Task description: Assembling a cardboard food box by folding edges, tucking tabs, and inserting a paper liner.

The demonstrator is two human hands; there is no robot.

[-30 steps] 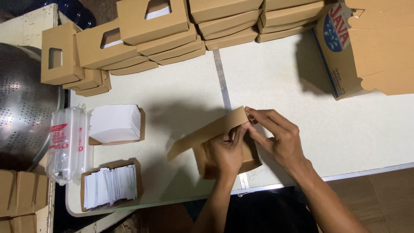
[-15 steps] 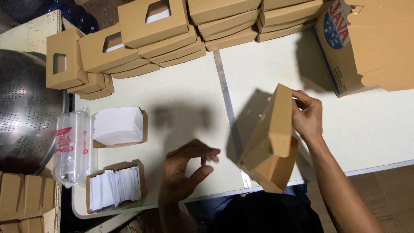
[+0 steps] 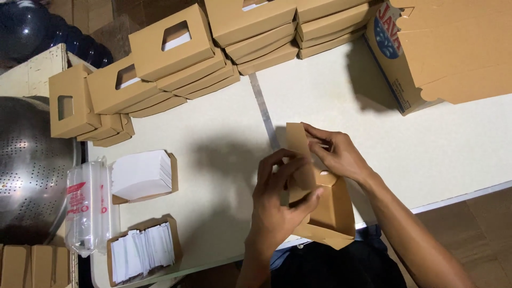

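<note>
Both our hands work one brown cardboard box (image 3: 325, 210) at the near edge of the counter (image 3: 224, 154). Our left hand (image 3: 280, 205) is curled around the box's left wall, thumb inside, fingers over the raised flap (image 3: 298, 152). Our right hand (image 3: 336, 154) pinches the top of that flap between thumb and fingers.

Along the far edge lie stacks of folded brown boxes with window cut-outs (image 3: 170, 50), leaning in rows from left to middle. At the far right stands a large open carton (image 3: 426, 53) with a round blue and red label on its end. To our left, a shallow brown tray holds a stack of white paper squares (image 3: 141, 173); nearer us, another tray holds small white packets (image 3: 141, 250). Between them and a perforated metal bowl (image 3: 29, 170) lies a sleeve of clear plastic cups (image 3: 88, 205) with red print. Wooden floor shows at the lower right.
</note>
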